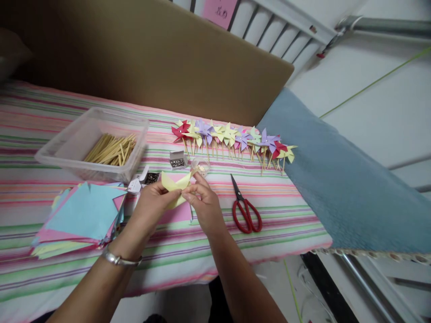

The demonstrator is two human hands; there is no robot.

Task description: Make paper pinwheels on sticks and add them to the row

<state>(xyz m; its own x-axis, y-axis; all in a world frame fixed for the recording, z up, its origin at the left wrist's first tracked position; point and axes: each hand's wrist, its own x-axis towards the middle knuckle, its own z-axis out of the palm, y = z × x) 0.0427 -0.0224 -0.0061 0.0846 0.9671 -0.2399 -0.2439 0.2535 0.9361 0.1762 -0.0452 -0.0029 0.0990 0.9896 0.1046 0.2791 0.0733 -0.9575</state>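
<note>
Both my hands meet over the striped cloth, pinching a folded yellow paper piece [175, 184]. My left hand [153, 202] grips its left side, fingers closed; a silver bracelet sits on that wrist. My right hand [204, 202] pinches the right side with thumb and forefinger. Under my hands lies a pink paper square [177, 214]. Just beyond them stand a small open box of pins [177, 160], a darker small box [151, 178] and a little clear cup [201, 167].
A clear plastic tub of wooden sticks [111, 149] stands at the left. A stack of coloured paper squares [82, 213] lies near the front left. Red scissors [245, 211] lie to the right. A row of finished pinwheels [232, 139] lines the back. A blue cloth [343, 188] covers the right.
</note>
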